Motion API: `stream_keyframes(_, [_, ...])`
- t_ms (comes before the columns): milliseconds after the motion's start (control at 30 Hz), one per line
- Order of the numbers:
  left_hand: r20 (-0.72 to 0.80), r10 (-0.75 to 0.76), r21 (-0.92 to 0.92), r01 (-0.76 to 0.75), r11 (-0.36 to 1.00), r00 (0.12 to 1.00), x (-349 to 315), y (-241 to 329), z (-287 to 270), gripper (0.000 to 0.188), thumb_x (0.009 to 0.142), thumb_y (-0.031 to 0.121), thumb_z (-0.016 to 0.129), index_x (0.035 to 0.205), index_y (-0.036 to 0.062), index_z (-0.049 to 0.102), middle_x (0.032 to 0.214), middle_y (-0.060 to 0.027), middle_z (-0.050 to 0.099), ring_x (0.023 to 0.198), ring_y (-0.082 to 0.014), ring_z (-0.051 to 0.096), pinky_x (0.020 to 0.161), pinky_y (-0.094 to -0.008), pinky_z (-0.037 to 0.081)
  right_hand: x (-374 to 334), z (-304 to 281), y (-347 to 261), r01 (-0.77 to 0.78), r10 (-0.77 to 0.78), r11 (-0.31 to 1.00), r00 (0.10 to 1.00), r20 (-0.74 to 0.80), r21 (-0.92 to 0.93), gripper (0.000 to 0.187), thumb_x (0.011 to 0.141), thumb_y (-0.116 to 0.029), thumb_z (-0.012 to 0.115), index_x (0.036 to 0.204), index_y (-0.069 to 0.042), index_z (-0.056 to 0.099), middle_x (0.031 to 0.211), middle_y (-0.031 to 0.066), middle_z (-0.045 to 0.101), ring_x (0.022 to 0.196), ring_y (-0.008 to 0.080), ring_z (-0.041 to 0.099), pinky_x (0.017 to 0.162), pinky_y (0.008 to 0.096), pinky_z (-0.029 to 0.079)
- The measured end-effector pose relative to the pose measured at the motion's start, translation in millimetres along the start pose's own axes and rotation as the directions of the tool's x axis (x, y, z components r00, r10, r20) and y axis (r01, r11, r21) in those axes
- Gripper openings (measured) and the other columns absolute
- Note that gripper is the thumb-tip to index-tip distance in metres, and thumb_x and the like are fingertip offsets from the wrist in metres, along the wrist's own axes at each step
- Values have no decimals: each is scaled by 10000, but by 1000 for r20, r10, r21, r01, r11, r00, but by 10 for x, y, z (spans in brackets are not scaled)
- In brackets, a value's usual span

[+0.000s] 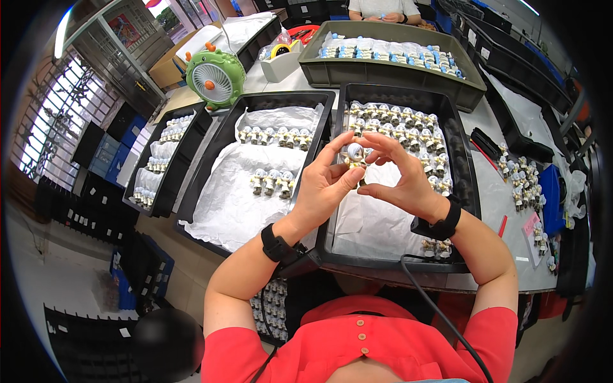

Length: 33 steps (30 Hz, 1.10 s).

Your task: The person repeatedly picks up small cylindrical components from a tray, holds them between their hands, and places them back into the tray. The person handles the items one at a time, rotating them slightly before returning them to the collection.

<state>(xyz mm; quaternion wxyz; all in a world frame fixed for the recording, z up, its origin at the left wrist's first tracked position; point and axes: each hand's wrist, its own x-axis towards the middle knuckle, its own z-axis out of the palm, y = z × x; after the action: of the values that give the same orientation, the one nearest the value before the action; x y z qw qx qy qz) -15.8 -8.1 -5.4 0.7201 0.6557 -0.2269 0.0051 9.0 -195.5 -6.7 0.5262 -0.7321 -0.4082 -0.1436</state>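
Observation:
A small figurine [355, 153] with a white, rounded head and a yellowish lower body is held up over a black tray [470, 198]. My left hand [324, 182] grips its left side between the thumb and fingers. From the right, my right hand [412, 175] curls round it, with fingertips at its head and the thumb close to its base. Below and beyond my hands, rows of similar figurines [408, 116] stand on white paper in that tray. A few more figurines [437, 247] lie in its near right corner, by my right wrist.
Left stand a second black tray [191, 207] and a narrower one [167, 191], both with figurines. A green fan [216, 78] sits behind them. A large olive bin [319, 71] of blue-and-white figurines is at the back, near another person [384, 7]. Loose figurines [525, 182] lie right. A cable [440, 313] crosses my front.

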Motion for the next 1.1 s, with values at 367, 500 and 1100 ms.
stream_keyframes(367, [72, -10, -126, 19, 992, 997, 22, 41, -12, 560, 925, 104, 557, 1405, 12, 282, 1336, -121, 426, 1053, -200, 589, 844, -291, 493, -7, 6, -33, 53, -55, 998, 997, -51, -31, 815, 633, -103, 827, 1336, -104, 416, 1189, 64, 591, 870, 149, 604, 787, 286, 494])
stream_keyframes(500, [89, -66, -207, 84, 975, 994, 18, 41, -16, 551, 933, 127, 543, 1405, 14, 282, 1315, -118, 447, 1049, -198, 589, 850, -296, 492, -11, 3, -31, 50, -52, 998, 998, -46, -42, 819, 637, -121, 831, 1340, -106, 410, 1182, 64, 590, 886, 158, 601, 788, 287, 496])
stream_keyframes(1100, [93, -106, -302, 129, 944, 990, 24, 24, 5, 515, 945, 150, 519, 1402, 47, 304, 1318, -117, 446, 1057, -231, 595, 838, -320, 516, -29, 43, 34, -6, 7, 998, 1000, 11, -56, 891, 622, -190, 849, 1372, -123, 372, 1197, 76, 529, 1039, 207, 540, 852, 335, 465])
